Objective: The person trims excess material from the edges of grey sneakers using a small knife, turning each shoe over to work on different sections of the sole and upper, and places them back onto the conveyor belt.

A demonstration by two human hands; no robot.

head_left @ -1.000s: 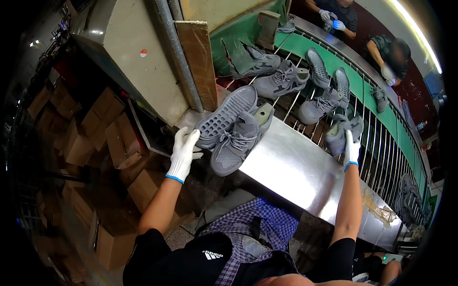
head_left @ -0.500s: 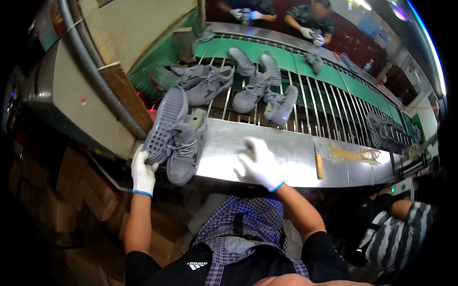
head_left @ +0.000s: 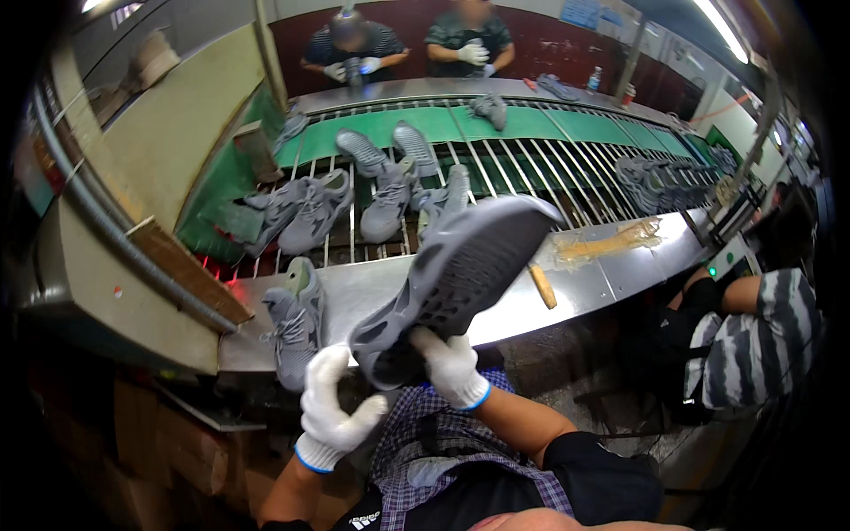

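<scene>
My right hand (head_left: 452, 365), in a white glove, grips the heel end of a grey sneaker (head_left: 460, 274) held up sole toward me, toe pointing up to the right. My gloved left hand (head_left: 332, 407) is just left of the heel, fingers apart, touching or nearly touching it. The other grey sneaker (head_left: 292, 323) lies upright on the steel bench (head_left: 354, 292) just above my left hand.
Several grey sneakers (head_left: 390, 190) lie on the roller conveyor (head_left: 531, 159) behind the bench. A wooden stick (head_left: 542, 285) and a strip of yellowish plastic (head_left: 611, 241) rest on the bench. Two gloved people work across the conveyor; a person in stripes (head_left: 761, 336) sits at my right.
One sneaker has been lifted off the bench and turned sole up in my right hand. My left hand left the sneakers on the bench and came down toward the heel.
</scene>
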